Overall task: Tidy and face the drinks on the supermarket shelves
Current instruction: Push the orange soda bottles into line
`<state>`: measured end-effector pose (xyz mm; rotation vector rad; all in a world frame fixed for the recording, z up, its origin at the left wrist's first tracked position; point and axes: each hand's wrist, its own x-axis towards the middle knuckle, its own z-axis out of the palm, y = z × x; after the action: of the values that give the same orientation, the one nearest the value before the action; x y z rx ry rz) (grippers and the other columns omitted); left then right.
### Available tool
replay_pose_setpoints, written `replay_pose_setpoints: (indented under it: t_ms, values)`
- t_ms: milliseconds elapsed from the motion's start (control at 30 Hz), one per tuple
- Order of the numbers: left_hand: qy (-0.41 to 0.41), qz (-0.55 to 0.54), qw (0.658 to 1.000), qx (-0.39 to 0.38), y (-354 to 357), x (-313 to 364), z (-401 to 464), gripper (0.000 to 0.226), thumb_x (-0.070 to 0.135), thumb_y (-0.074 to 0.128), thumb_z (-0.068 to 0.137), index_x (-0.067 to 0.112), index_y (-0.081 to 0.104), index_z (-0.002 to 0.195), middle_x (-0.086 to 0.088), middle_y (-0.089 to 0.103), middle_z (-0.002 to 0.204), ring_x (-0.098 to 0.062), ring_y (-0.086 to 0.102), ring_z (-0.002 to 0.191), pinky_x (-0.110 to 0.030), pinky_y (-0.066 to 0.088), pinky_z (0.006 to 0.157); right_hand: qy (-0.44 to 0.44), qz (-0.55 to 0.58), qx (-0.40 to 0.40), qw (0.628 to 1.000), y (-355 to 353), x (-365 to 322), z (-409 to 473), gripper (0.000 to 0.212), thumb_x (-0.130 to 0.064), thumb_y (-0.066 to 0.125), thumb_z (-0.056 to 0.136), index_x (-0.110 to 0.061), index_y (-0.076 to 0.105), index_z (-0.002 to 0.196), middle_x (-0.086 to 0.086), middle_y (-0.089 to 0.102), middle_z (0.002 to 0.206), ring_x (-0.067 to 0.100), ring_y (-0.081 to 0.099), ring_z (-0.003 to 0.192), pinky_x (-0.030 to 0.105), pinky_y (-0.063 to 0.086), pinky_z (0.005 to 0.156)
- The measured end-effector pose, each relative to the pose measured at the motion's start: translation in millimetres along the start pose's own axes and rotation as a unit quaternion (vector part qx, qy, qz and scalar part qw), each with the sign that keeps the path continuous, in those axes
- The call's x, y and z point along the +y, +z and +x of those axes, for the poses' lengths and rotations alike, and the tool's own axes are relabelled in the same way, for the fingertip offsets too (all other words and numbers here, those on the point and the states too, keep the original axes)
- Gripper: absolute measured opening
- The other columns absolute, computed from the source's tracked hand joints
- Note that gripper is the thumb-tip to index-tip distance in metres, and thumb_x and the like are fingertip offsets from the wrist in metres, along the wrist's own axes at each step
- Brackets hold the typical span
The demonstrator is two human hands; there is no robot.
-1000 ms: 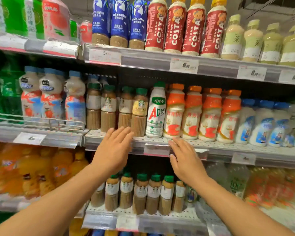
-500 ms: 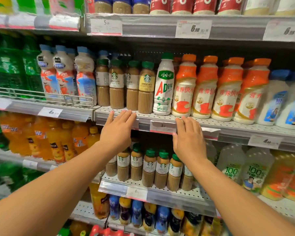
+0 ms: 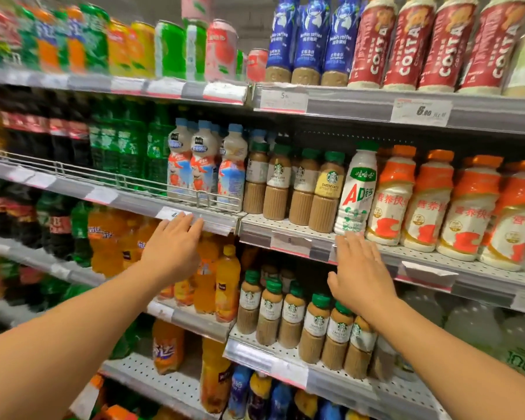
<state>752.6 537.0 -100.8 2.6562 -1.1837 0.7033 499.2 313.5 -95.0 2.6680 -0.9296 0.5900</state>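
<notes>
Both hands are seen raised toward the middle shelf [image 3: 288, 228], fingers straight and held together, nothing gripped by either. The left hand [image 3: 172, 248] is stretched flat with its fingertips [image 3: 184, 218] laid at the front rail of the shelf section to the left, just below the milk drink bottles [image 3: 205, 165] behind the wire guard [image 3: 103, 180]; whether the rail is actually touched cannot be told. The right hand [image 3: 361, 272] is spread open, palm forward, its fingertips just under the white AD bottle [image 3: 356, 192] at the shelf edge. The Starbucks coffee bottles [image 3: 294, 186] are lined up between the two hands on that shelf, with orange-capped bottles [image 3: 428, 204] standing to the right.
</notes>
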Motion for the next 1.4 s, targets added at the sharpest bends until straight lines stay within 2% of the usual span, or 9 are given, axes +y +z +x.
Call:
replay_pose_setpoints:
  t_ms: [133,333,500,667,767,967,1100,1233,1400]
  values:
    - [0.035,-0.006,0.999,0.018,8.5,-52.9,19.4,0.075,0.030,0.056,0.082,0.019,0.023,0.149,-0.005,0.027,0.154,-0.025,0.021,0.142,-0.041,0.023,0.115,-0.056,0.046,-0.011,0.997,-2.1,-83.2,9.4,0.076,-0.036,0.050,0.092,-0.013,0.012,0.154,0.008,0.014,0.161,0.024,0.009,0.148,0.038,0.008,0.121]
    - [0.084,-0.009,0.994,-0.075,44.1,-114.6,41.4,0.091,0.026,0.054,0.087,0.027,-0.010,0.152,-0.005,-0.012,0.161,-0.024,-0.008,0.148,-0.048,0.007,0.118,-0.068,0.055,-0.054,0.995,5.3,-178.0,30.3,0.074,-0.033,0.051,0.095,-0.015,0.011,0.155,0.007,0.010,0.162,0.023,0.005,0.149,0.037,0.008,0.121]
    - [0.096,-0.044,0.994,-0.033,60.6,-119.3,39.9,0.092,0.014,0.052,0.087,0.027,-0.013,0.151,-0.005,-0.012,0.161,-0.026,-0.007,0.148,-0.047,0.015,0.117,-0.078,0.041,-0.051,0.995,5.0,-214.6,48.6,0.067,-0.023,0.049,0.094,-0.015,0.018,0.154,0.009,0.012,0.162,0.025,0.006,0.149,0.038,0.012,0.120]
    - [0.098,-0.039,0.994,-0.036,65.0,-121.9,41.0,0.095,0.014,0.054,0.087,0.028,-0.016,0.150,-0.005,-0.014,0.161,-0.027,-0.008,0.148,-0.047,0.014,0.117,-0.081,0.021,-0.050,0.995,15.3,-234.9,64.5,0.070,-0.016,0.046,0.095,-0.016,0.009,0.155,0.007,-0.001,0.164,0.024,-0.004,0.150,0.042,0.005,0.121]
    - [0.097,-0.034,0.994,-0.039,65.8,-120.2,41.9,0.099,0.017,0.057,0.086,0.029,-0.018,0.149,-0.004,-0.016,0.161,-0.027,-0.008,0.148,-0.049,0.012,0.117,-0.063,0.018,-0.028,0.997,27.3,-240.2,64.5,0.075,-0.016,0.052,0.092,-0.011,0.011,0.154,0.010,0.003,0.163,0.026,-0.003,0.150,0.040,0.018,0.120]
    - [0.077,-0.013,0.994,-0.071,65.6,-119.3,41.1,0.113,0.020,0.067,0.080,0.034,-0.024,0.146,0.001,-0.021,0.159,-0.024,-0.013,0.147,-0.049,0.007,0.117,-0.009,0.049,0.006,0.999,44.7,-259.1,68.8,0.074,-0.025,0.055,0.091,-0.008,0.016,0.151,0.014,0.006,0.162,0.030,-0.002,0.149,0.041,0.043,0.104]
    - [0.112,0.016,0.991,-0.065,55.3,-142.5,44.5,0.102,0.025,0.062,0.083,0.036,-0.017,0.148,0.004,-0.014,0.161,-0.022,-0.009,0.148,-0.049,0.005,0.117,-0.019,0.034,-0.001,0.999,45.9,-250.7,67.2,0.072,-0.023,0.055,0.092,-0.009,0.017,0.151,0.011,0.008,0.161,0.030,-0.002,0.149,0.040,0.054,0.088]
    - [0.030,0.055,0.995,-0.081,52.1,-201.3,49.6,0.099,0.034,0.059,0.086,0.028,-0.017,0.150,-0.004,-0.017,0.160,-0.028,-0.013,0.147,-0.048,0.006,0.119,-0.003,-0.005,-0.013,1.000,47.6,-254.8,68.8,0.068,-0.020,0.052,0.093,-0.008,0.017,0.149,0.012,0.008,0.161,0.031,0.000,0.149,0.038,0.057,0.075]
    - [0.056,0.056,0.996,-0.030,80.7,-247.4,57.6,0.107,0.034,0.064,0.081,0.027,-0.017,0.149,-0.005,-0.016,0.160,-0.025,-0.009,0.147,-0.047,0.003,0.119,0.039,-0.039,-0.003,0.998,53.5,-265.2,71.4,0.059,-0.010,0.046,0.091,-0.009,0.025,0.146,0.012,0.014,0.160,0.029,0.005,0.150,0.036,0.056,0.067]
